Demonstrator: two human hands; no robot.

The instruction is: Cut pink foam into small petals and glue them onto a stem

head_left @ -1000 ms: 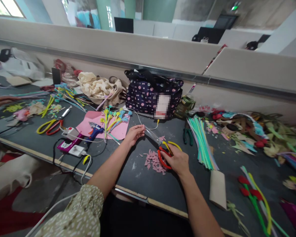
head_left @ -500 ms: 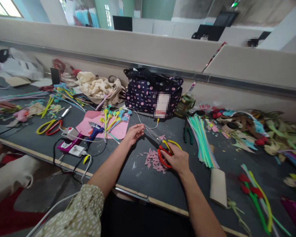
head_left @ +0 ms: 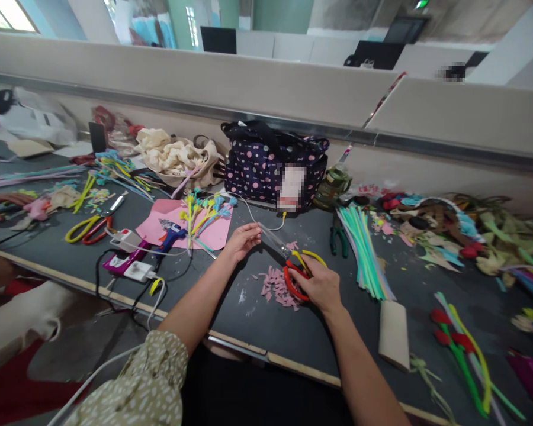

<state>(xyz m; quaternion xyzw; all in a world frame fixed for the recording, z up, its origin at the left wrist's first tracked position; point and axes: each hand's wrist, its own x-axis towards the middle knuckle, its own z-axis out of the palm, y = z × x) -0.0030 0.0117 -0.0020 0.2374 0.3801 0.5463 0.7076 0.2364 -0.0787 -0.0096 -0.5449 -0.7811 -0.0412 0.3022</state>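
My right hand (head_left: 322, 285) is wrapped around the red and yellow handles of a pair of scissors (head_left: 286, 251). The blades point away to the upper left and appear slightly apart. At their tips, my left hand (head_left: 243, 241) is closed in a pinch; whatever sits between its fingers is too small to make out. Beneath the scissors, a heap of small pink cut pieces (head_left: 275, 287) lies on the dark table (head_left: 244, 322).
Left of my arm lie a blue glue gun (head_left: 171, 235), pink sheets (head_left: 222, 234), a power strip (head_left: 137, 271) and other scissors (head_left: 102, 228). A dotted bag (head_left: 255, 168) stands behind. Pipe cleaners (head_left: 362, 254) and green pliers (head_left: 339, 236) are rightward. Another person's hand (head_left: 0, 204) is far left.
My hands and the scissors stay almost where they were. At the far left, the other person's hand has shifted slightly and spread, and a dark tool shows beneath it.
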